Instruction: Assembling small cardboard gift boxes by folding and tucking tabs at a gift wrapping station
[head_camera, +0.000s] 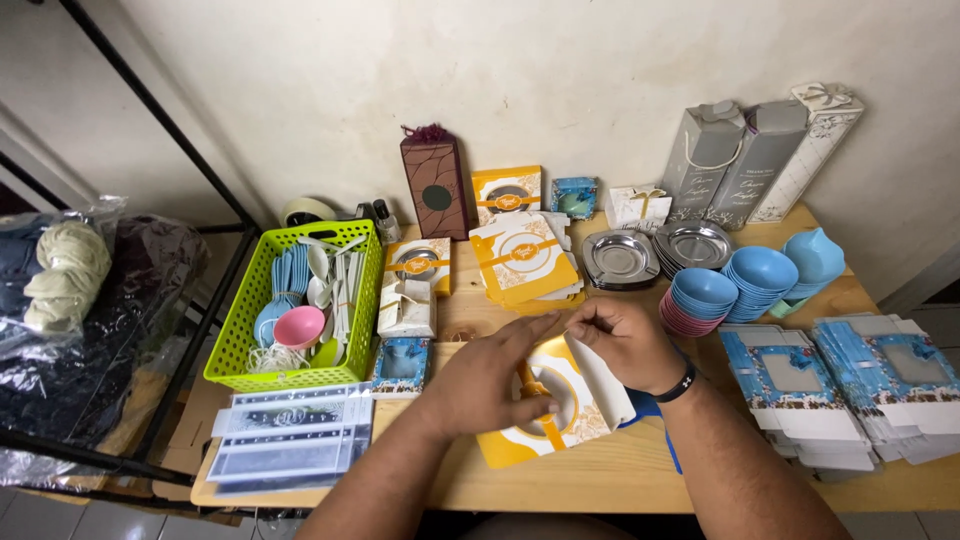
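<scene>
Here, both hands hold a flat yellow-and-white box (560, 405) on the wooden table (600, 480). The left hand (480, 385) presses it flat; the right hand (625, 340) pinches its white flap. More yellow boxes (522, 255) lie behind.

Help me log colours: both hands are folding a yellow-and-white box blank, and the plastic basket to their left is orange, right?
Not quite. The head view shows the basket is lime green. The left hand and right hand do hold the yellow-and-white box blank.
</scene>
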